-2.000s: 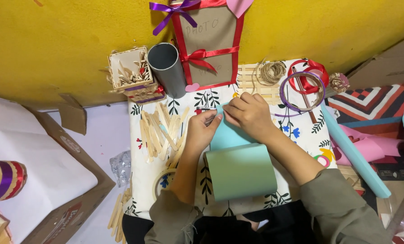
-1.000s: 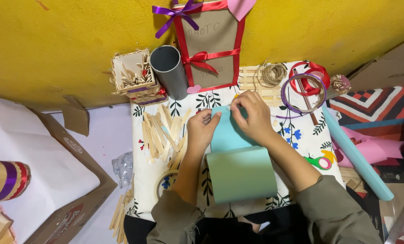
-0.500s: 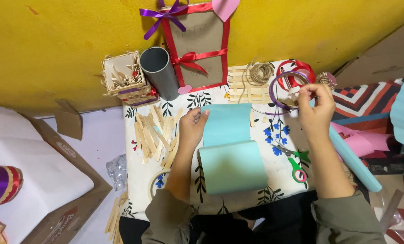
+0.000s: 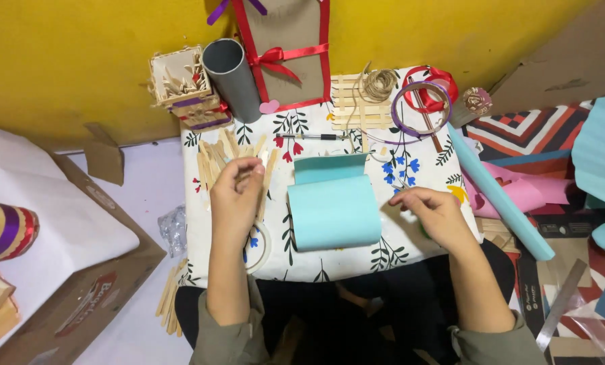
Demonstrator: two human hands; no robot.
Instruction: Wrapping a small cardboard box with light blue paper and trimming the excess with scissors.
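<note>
— So, what can't you make out from up there?

— Plenty; my left hand (image 4: 238, 186) is curled over the heap of wooden craft sticks (image 4: 225, 159), fingertips pinched together, but whether a stick sits between them I cannot tell; the fingers hide it. My right hand (image 4: 434, 213) hovers just right of the light blue paper sheet (image 4: 334, 209), fingers loosely bent, holding nothing I can see. A roll of clear tape (image 4: 262, 247) lies half under my left wrist; the red-ribboned cardboard frame (image 4: 285, 47) is cut off at the top edge.

— And the counts?

— One blue sheet, its top edge folded up, lying mid-table between my hands; one grey tube (image 4: 231, 78) upright; one small box of sticks (image 4: 181, 81) beside it; one pen (image 4: 309, 136) just above the sheet; one coil of twine (image 4: 379, 84) on a little slatted stick mat (image 4: 350, 105); one purple hoop (image 4: 421, 108) overlapping red ribbon; one long blue paper roll (image 4: 498, 196) slanting off the right edge. The loose sticks are too many and too overlapped to count.

— The surface, the room?

— A small table under a white floral cloth (image 4: 410, 169), pushed against a yellow wall (image 4: 79, 47); an open cardboard box (image 4: 79, 270) on the pale floor to my left; coloured paper and patterned fabric piled to my right.
</note>
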